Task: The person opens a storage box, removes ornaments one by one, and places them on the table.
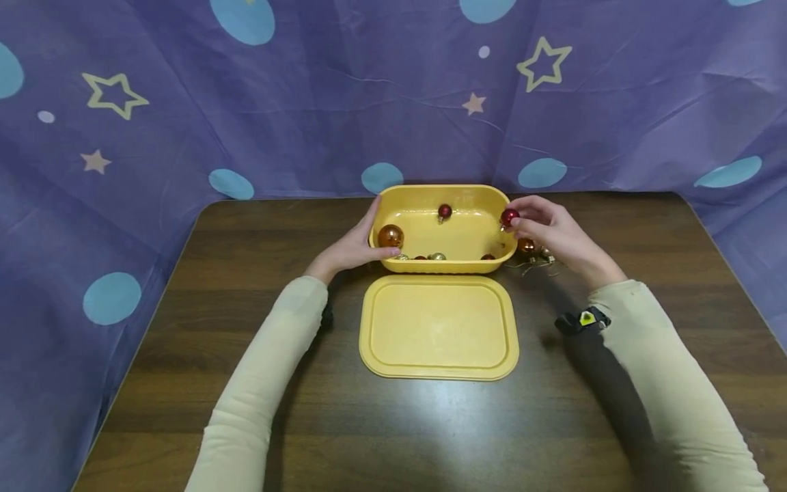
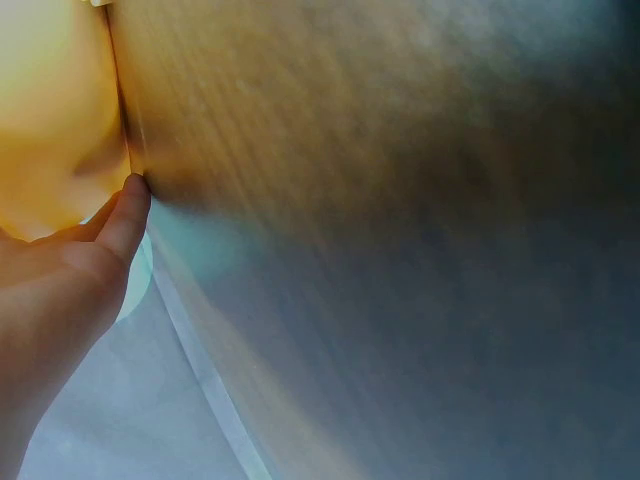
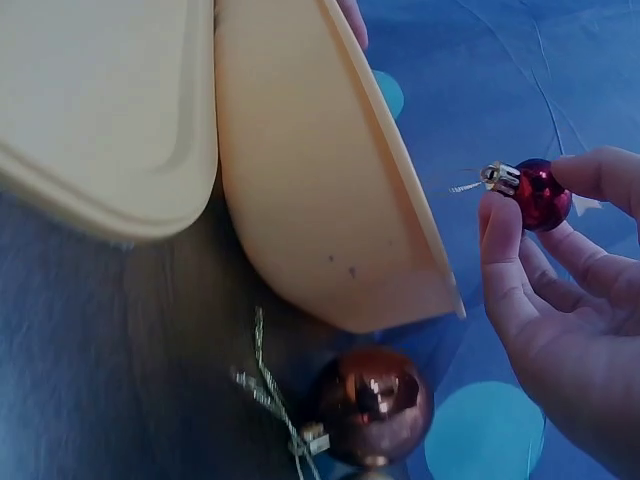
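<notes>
A dark wooden table (image 1: 258, 225) stands before a purple cloth backdrop (image 1: 307, 102) with stars and blue dots. The right hand (image 1: 556, 232) pinches a small red bauble (image 1: 509, 217) at the right rim of a yellow tub (image 1: 444, 265). The left hand (image 1: 353, 247) presses straight fingers against the tub's left wall. Inside lie an orange bauble (image 1: 390, 236), a red one (image 1: 445, 211) and several small ones. A copper bauble (image 1: 525, 246) sits outside, just beside the tub's right end. The yellow lid (image 1: 438, 328) lies flat in front.

A flat yellow plastic lid (image 1: 438, 326) lay on the dark wooden table (image 1: 246, 383), just in front of the tub. A purple backdrop cloth with stars and blue ovals (image 1: 184, 102) hung behind and beside the table.
</notes>
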`<state>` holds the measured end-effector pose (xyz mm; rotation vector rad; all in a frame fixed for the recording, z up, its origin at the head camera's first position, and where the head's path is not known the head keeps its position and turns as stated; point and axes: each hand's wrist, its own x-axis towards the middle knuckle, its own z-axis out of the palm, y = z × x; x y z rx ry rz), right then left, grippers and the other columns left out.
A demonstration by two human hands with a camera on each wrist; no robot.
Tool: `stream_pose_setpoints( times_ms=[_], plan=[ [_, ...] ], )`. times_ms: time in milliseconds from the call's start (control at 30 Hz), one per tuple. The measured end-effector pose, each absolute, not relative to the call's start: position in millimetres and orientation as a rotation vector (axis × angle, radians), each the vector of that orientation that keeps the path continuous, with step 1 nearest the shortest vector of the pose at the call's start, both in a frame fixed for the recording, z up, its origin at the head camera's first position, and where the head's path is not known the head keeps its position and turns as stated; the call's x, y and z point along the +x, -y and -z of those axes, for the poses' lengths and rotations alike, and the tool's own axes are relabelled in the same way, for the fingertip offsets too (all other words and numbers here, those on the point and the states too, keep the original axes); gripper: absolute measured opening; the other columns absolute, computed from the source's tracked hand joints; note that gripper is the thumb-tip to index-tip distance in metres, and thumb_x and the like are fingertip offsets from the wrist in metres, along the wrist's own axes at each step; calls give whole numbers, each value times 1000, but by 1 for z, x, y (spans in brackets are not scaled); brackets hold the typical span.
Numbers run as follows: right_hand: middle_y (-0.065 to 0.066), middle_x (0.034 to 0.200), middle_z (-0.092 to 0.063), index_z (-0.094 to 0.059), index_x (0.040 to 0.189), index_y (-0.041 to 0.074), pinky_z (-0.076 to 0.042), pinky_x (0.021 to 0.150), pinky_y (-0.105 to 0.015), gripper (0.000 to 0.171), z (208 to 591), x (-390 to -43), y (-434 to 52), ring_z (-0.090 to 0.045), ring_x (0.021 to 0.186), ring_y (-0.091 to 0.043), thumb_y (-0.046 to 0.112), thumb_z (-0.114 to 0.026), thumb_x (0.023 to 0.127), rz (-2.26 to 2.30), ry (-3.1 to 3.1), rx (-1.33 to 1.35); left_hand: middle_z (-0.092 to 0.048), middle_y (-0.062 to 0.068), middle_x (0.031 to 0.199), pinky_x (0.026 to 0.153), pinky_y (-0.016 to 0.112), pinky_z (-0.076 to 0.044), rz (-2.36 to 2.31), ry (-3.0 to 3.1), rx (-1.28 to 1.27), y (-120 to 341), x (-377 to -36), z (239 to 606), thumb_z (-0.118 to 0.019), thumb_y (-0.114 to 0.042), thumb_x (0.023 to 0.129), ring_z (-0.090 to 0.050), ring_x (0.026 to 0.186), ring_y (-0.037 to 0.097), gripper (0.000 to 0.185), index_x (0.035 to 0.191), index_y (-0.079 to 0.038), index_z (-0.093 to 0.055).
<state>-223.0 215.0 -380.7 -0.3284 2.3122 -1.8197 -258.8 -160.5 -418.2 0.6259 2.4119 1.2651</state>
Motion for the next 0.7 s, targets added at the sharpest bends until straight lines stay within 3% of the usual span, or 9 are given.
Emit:
stream_pose_setpoints(
  times_ms=[133,333,700],
  plan=[
    [-3,101,-67,-55,124,-3,-53,66,-29,31,380,-217,-225,-66,89,-20,12,-60,97,1839,-2312,-365,14,2,159,115,40,-5,-1274,-2413,628,160,-258,418,-74,-28,86,5,144,17,112,154,-20,16],
    [-1,100,-68,-58,122,-3,-54,74,-24,27,383,-211,-238,-66,87,-15,6,-59,96,1892,-2294,-421,13,4,160,115,41,-6,-1278,-2415,623,161,-259,419,-73,-25,87,4,145,19,111,154,-19,15],
    [-1,97,-69,-61,119,1,-54,73,-25,24,388,-202,-265,-67,85,-14,4,-59,95,1890,-2333,-362,13,4,160,115,40,-5,-1277,-2412,631,160,-259,419,-73,-26,88,4,144,18,110,154,-20,16]
  ],
)
